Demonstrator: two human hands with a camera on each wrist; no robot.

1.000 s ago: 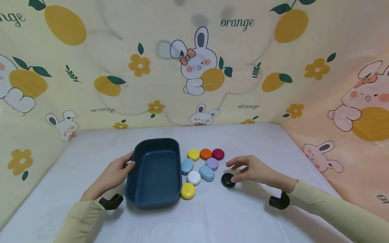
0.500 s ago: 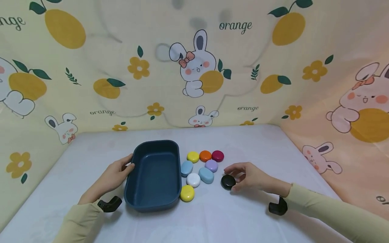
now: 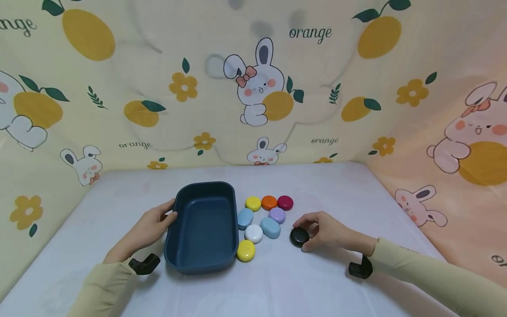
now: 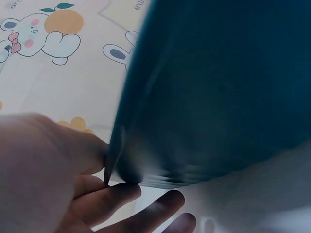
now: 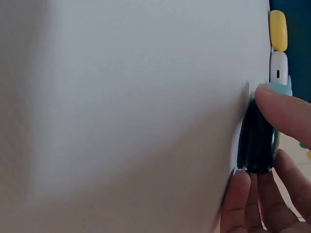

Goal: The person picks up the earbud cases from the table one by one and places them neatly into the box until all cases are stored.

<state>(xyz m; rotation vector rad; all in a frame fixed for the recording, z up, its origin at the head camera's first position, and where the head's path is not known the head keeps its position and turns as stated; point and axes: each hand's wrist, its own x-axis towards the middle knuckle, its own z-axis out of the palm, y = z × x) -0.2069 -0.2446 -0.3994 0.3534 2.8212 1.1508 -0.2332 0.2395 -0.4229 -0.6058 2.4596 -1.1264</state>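
My left hand (image 3: 147, 227) holds the left wall of a dark blue rectangular container (image 3: 206, 260), the thumb at its rim. In the left wrist view the thumb and fingers lie about the edge of the container (image 4: 209, 87). My right hand (image 3: 325, 231) grips a black, smooth, rounded disc (image 3: 299, 237) on the white cloth. Seen from the right wrist, the thumb presses one side of the black disc (image 5: 257, 138) and the fingertips touch the opposite side.
Several smooth pebble-shaped pieces lie right of the container: yellow (image 3: 246, 251), white (image 3: 253, 233), light blue (image 3: 270, 228), purple (image 3: 277, 215), orange (image 3: 269, 202) and dark red (image 3: 285, 202). A rabbit-and-orange patterned cloth (image 3: 237, 149) rises behind the table.
My right hand has come down and its fingers have closed round the black disc. The left hand stays at the container, and the view has shifted slightly.
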